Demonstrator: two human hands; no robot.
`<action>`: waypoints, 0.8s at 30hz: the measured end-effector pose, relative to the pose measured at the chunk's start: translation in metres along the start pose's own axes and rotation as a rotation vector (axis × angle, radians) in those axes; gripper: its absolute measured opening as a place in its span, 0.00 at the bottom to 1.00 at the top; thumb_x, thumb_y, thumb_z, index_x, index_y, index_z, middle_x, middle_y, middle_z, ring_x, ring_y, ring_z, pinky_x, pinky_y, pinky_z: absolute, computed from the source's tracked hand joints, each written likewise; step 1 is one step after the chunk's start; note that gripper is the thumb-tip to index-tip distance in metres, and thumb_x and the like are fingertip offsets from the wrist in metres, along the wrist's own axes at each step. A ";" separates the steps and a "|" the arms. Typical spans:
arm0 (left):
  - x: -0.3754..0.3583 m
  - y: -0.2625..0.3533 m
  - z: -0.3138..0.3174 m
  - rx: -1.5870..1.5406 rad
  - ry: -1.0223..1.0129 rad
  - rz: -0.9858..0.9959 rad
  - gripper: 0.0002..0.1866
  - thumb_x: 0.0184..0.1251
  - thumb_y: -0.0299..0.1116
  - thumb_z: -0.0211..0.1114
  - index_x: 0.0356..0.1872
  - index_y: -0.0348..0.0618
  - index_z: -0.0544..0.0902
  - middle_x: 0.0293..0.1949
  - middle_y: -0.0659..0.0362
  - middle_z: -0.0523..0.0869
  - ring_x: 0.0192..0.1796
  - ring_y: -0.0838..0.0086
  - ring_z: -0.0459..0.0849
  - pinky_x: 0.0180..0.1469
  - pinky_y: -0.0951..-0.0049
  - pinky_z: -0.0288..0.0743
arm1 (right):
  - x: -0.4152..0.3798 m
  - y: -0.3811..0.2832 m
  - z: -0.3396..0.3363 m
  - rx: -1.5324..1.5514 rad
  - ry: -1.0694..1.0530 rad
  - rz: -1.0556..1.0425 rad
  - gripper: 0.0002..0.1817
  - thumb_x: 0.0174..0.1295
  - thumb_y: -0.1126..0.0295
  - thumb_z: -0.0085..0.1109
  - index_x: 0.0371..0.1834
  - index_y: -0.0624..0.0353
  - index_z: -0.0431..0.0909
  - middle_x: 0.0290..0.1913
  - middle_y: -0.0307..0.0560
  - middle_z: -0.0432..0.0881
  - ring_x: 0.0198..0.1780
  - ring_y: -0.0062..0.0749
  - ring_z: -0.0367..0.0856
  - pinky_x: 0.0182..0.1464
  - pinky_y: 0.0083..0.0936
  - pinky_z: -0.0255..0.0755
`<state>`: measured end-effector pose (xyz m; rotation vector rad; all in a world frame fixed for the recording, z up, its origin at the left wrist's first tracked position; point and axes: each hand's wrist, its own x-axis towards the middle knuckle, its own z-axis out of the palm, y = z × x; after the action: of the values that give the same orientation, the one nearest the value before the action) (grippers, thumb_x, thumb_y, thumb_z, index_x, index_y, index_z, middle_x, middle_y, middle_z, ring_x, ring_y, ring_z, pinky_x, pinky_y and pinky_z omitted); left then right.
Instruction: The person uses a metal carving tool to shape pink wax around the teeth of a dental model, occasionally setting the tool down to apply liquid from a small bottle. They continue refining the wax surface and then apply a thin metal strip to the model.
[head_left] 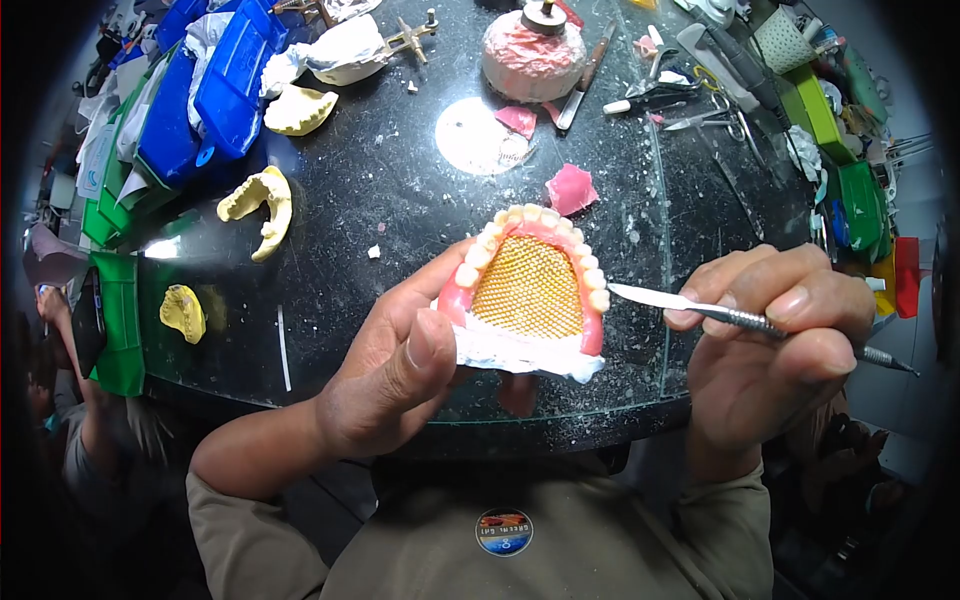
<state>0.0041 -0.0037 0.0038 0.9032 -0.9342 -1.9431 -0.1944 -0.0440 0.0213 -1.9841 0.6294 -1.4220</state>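
Observation:
In the middle of the head view is a denture model [528,285] with cream teeth, pink gum wax, a gold mesh palate and a white plaster base. My left hand [395,365] grips it from the left side, thumb toward me. My right hand [770,330] holds a metal carving tool [740,317] between thumb and fingers. The tool's pale blade points left, its tip at or very near the teeth on the model's right side; contact is unclear. A pink wax piece [571,189] lies just beyond the model.
Yellow plaster casts [272,212] lie at left, near blue boxes [238,75]. A pink-topped flask [535,55] and a knife [588,75] are at the back. Scissors [738,122] and green boxes [862,212] are at right. Another person's arm [62,320] shows far left.

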 end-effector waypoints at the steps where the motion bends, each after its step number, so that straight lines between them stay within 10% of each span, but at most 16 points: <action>1: 0.000 0.000 0.000 -0.006 0.002 -0.005 0.64 0.38 0.79 0.52 0.66 0.32 0.47 0.56 0.49 0.70 0.49 0.69 0.78 0.33 0.75 0.77 | 0.000 0.000 0.000 0.002 -0.005 0.000 0.21 0.67 0.48 0.34 0.37 0.57 0.61 0.25 0.45 0.68 0.20 0.27 0.70 0.23 0.20 0.74; 17: -0.001 -0.001 -0.003 -0.031 -0.043 0.013 0.62 0.41 0.77 0.53 0.66 0.33 0.47 0.57 0.41 0.69 0.55 0.64 0.76 0.36 0.76 0.79 | 0.000 -0.002 -0.014 -0.030 -0.037 -0.096 0.19 0.69 0.52 0.35 0.42 0.58 0.63 0.28 0.47 0.70 0.23 0.31 0.72 0.26 0.24 0.73; 24: -0.005 -0.016 -0.003 -0.234 -0.026 0.099 0.52 0.53 0.70 0.50 0.69 0.41 0.45 0.59 0.35 0.65 0.45 0.67 0.80 0.37 0.75 0.76 | -0.062 -0.005 -0.097 -0.270 0.656 0.071 0.13 0.69 0.64 0.42 0.37 0.64 0.68 0.31 0.50 0.75 0.29 0.31 0.77 0.34 0.24 0.75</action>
<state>0.0035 0.0064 -0.0095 0.6855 -0.7328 -1.9354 -0.3054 -0.0173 0.0066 -1.6338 1.2145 -2.0402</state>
